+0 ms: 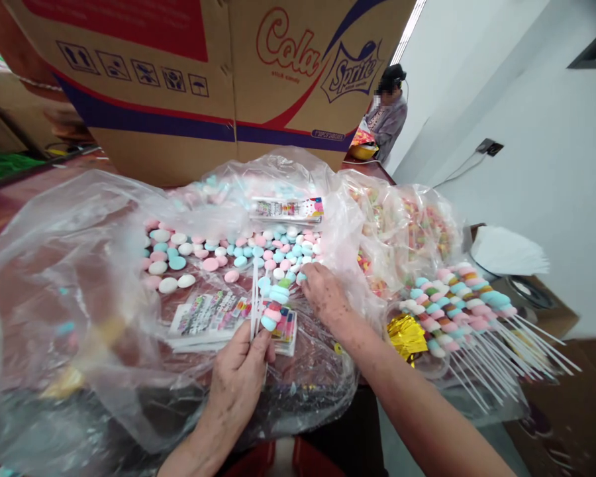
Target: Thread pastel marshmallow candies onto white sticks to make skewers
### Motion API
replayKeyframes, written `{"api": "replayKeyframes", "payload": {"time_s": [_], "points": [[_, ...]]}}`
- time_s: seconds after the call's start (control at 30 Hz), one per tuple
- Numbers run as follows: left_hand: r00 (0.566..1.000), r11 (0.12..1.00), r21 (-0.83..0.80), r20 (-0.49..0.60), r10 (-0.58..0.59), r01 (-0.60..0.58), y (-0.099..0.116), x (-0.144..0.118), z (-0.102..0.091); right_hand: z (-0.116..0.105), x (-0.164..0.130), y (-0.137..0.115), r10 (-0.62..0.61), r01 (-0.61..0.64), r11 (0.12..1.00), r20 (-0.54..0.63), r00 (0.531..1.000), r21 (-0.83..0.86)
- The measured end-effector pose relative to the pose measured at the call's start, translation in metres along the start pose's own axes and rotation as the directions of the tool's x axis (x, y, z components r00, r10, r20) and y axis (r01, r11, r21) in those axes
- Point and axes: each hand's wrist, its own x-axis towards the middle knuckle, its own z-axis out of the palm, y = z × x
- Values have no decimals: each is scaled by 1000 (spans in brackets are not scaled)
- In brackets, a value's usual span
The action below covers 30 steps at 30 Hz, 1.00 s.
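candy stick: the left hand [238, 377] at lower centre pinches a thin white stick with its grip, thumb pressed against fingers; the half-filled candy stick [274, 301] has round, smooth pastel discs stacked on it, blue, pink and green
loose candies: matte, pill-shaped discs [228, 255] in pink, white and mint, scattered over crinkly clear plastic sheeting [69, 265] mid-frame
right hand: the right hand [322, 295] lies palm down just right of centre, fingertips curled in at the edge of the loose pile; can't tell if it's got one pinched
labels: flat printed paper cards [211, 318] under the plastic, just left of the left hand
finished sticks: a fanned heap of finished sticks [469, 308] at the right, white sticks pointing lower right, gold foil [406, 334] beside it
background: big cardboard box [203, 73] fills the top, another person [390, 112] beyond it, upper right
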Motion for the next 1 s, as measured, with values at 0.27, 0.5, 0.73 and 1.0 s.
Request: {"api": "replayKeyframes", "payload": {"time_s": [0.27,0.5,0.73,1.0], "points": [[1000,998,61,24,12,-13,6,0,0,11,0,-8,-120,121,990,21,993,-75],[998,989,149,54,15,-23,11,1,-1,-2,5,5,256,-171,757,-44,966,631],[996,974,225,90,9,-29,14,3,1,-21,-9,4,304,-194,-198,249,920,961],[995,970,244,101,-1,-23,12,3,-1,-21,-10,2,319,-154,-237,226,920,959]]}}
